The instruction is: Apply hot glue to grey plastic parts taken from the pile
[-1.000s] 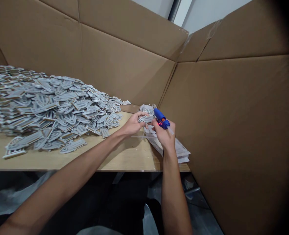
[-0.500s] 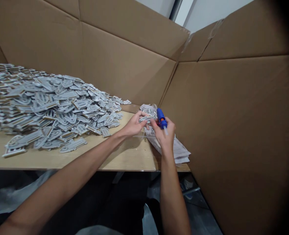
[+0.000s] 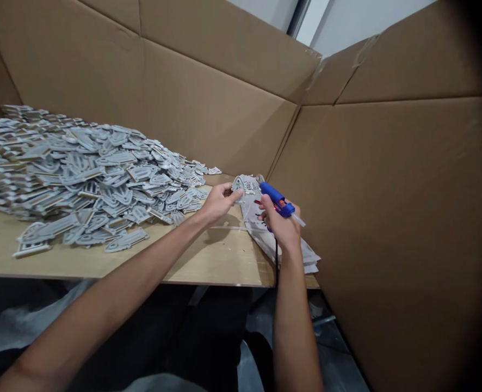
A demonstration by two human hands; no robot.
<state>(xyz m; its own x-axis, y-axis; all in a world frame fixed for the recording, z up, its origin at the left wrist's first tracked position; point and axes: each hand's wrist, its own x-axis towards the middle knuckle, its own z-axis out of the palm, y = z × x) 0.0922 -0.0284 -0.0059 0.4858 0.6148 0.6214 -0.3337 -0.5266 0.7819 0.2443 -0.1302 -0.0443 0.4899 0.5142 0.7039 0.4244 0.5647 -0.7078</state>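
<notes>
My right hand point(image 3: 282, 227) is wrapped round a blue glue gun point(image 3: 277, 198) with an orange trigger and a clear glue stick poking out behind; its black cord hangs down past my wrist. My left hand point(image 3: 217, 202) pinches a small grey cut-out piece point(image 3: 238, 184) just left of the gun's nozzle. Both hands hover over a stack of grey sheets point(image 3: 265, 234) at the table's right end.
A large heap of grey cut-out pieces point(image 3: 81, 174) covers the left and middle of the wooden table point(image 3: 208, 261). Tall cardboard walls point(image 3: 388, 207) close off the back and right side. The table's front edge lies near my forearms.
My right hand has tipped the glue gun so the stick points right and drawn back slightly from the piece. My left hand has lifted the grey piece a little.
</notes>
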